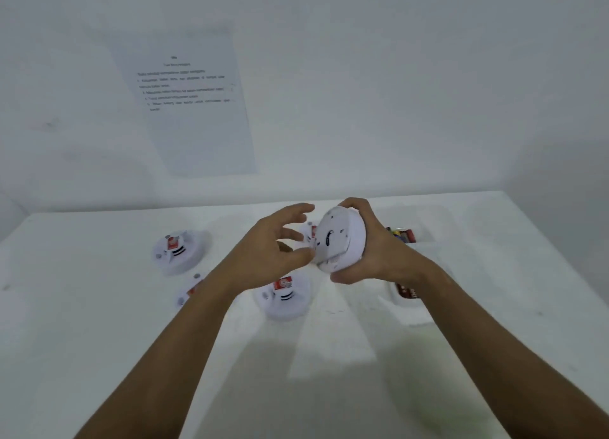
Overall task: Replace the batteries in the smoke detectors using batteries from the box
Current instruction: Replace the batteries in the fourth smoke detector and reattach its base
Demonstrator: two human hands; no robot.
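R hand (372, 254) grips white smoke detector (341, 239) by its rim, held above table (99, 323), back plate facing L. L hand (275, 246) open, fingers spread, thumb touching detector edge. Battery box (402, 235) just behind R hand.

I count five smoke detectors: one held up (341, 241), one far left on the counter (176, 252), one partly hidden under the left forearm (189, 292), one near centre (283, 298), one behind the fingers (309, 232). Two battery boxes: far (402, 234), near (407, 293). One printed sheet (188, 106) on the wall.
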